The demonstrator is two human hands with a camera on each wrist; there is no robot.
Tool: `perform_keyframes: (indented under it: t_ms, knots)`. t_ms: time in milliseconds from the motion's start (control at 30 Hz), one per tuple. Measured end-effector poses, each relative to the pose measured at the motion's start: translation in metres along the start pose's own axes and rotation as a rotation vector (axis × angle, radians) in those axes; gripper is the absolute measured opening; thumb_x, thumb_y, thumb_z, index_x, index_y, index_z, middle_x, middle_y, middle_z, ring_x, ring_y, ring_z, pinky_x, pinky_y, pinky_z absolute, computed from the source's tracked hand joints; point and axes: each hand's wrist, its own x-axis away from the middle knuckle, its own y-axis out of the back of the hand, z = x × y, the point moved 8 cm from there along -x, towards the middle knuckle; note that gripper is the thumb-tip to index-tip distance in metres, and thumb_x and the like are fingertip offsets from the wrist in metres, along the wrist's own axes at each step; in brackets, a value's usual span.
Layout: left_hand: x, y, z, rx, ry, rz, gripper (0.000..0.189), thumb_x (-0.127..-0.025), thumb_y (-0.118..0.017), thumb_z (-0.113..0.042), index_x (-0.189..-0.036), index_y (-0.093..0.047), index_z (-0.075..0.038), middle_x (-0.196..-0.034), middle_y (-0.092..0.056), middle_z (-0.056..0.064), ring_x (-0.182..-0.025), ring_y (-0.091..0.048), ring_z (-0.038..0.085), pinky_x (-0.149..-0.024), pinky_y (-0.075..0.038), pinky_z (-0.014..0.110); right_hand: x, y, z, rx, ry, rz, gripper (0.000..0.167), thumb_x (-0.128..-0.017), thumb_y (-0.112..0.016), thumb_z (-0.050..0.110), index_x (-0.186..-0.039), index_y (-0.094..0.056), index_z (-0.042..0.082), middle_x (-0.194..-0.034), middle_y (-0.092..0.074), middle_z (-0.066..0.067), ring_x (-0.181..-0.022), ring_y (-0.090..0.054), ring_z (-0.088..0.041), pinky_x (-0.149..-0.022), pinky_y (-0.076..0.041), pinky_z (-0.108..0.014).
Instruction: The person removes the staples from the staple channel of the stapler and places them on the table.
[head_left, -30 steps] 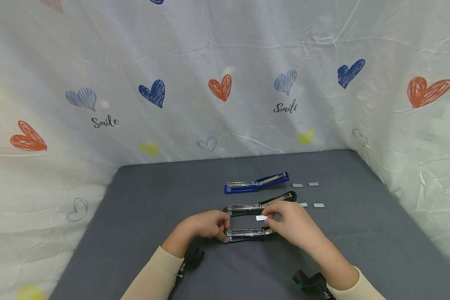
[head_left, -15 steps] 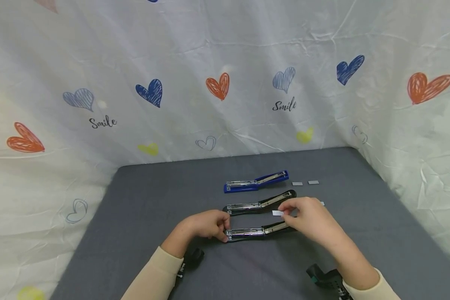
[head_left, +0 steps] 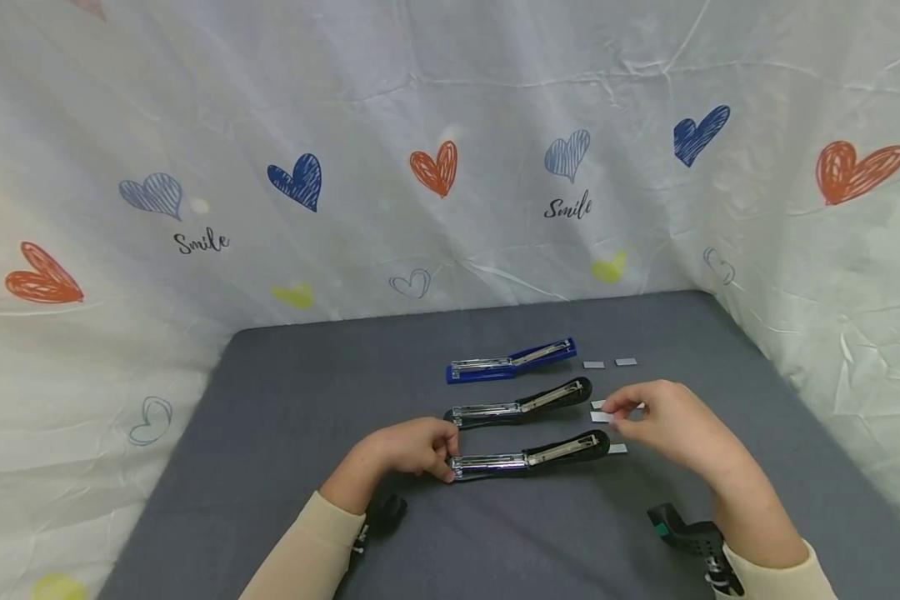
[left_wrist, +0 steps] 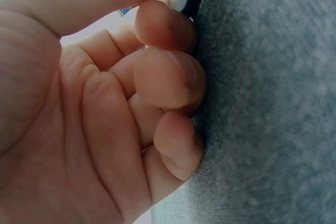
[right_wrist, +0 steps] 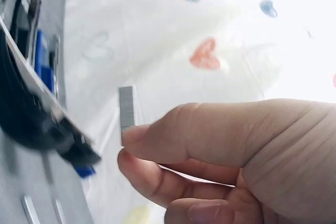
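My right hand (head_left: 671, 421) pinches a small silver strip of staples (right_wrist: 127, 106) between thumb and forefinger, held up off the table to the right of the staplers. The nearest stapler (head_left: 495, 464), black and laid wide open with its magazine showing, has its left end held by the thumb and fingers of my left hand (head_left: 412, 447). In the left wrist view the other fingers curl down against the cloth. Behind it lies another opened black stapler (head_left: 555, 394), and farther back an opened blue stapler (head_left: 543, 355).
Staple strips lie right of the staplers: one strip (head_left: 617, 449) by the nearest, two strips by the blue one, a left strip (head_left: 593, 365) and a right strip (head_left: 626, 362). Others are partly behind my right hand. A printed curtain (head_left: 360, 250) borders the grey table (head_left: 330, 375).
My right hand has moved right with the staple strip, away from above the nearest stapler, uncovering its right end and a strip beside it. The left hand stays in place.
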Motion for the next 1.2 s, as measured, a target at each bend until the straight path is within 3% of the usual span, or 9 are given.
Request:
perform_keyframes:
  t_ms: [267,767,1200]
  knots:
    - [0.000,0.000,-0.002,-0.012,-0.002,-0.006,0.024,-0.084,-0.084,-0.005,-0.090,-0.062,-0.012,-0.060,-0.050,-0.003,-0.052,-0.043,0.013,-0.053,-0.041,0.029,-0.001,0.010,-0.032,0.036,-0.010,0.060,0.014,-0.087,-0.075,0.011,-0.100,-0.078,0.008,-0.091,-0.068,0.003,-0.079,-0.055,-0.016,-0.066,-0.046,-0.034]
    - [0.001,-0.001,-0.001,-0.017,0.001,0.000,0.022,-0.086,-0.083,-0.006,-0.091,-0.063,-0.013,-0.059,-0.049,-0.004,-0.052,-0.043,0.012,-0.053,-0.041,0.028,-0.012,-0.011,-0.101,-0.058,-0.117,0.221,0.011,-0.079,-0.074,0.001,-0.090,-0.075,0.001,-0.083,-0.066,-0.002,-0.075,-0.053,-0.018,-0.067,-0.044,-0.037]
    - [0.002,-0.001,-0.001,-0.005,-0.002,0.006,0.023,-0.085,-0.083,-0.005,-0.092,-0.062,-0.012,-0.060,-0.050,-0.003,-0.053,-0.043,0.012,-0.053,-0.041,0.028,-0.014,-0.027,-0.114,-0.046,-0.151,0.213,0.012,-0.071,-0.071,-0.004,-0.081,-0.072,0.003,-0.072,-0.060,0.001,-0.066,-0.048,-0.017,-0.061,-0.040,-0.036]
